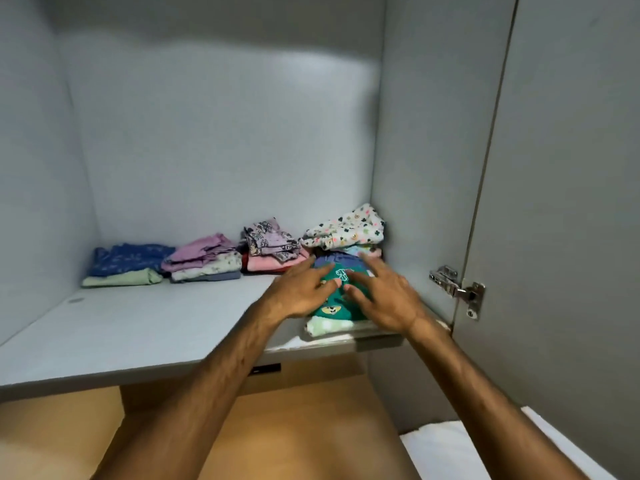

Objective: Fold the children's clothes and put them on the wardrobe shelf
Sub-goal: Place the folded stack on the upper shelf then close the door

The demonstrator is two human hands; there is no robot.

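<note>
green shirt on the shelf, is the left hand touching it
Touching. The head view shows the left hand with fingers spread flat on the green shirt, no gap visible between them.

Grey wardrobe shelf carries all items. Under the spread-fingered hands, near the front right edge: pale green cloth, directly on the shelf. Behind the hands: floral-topped stack. Left of them, along the back wall: pink stack, lilac stack, blue-and-green stack.
</note>
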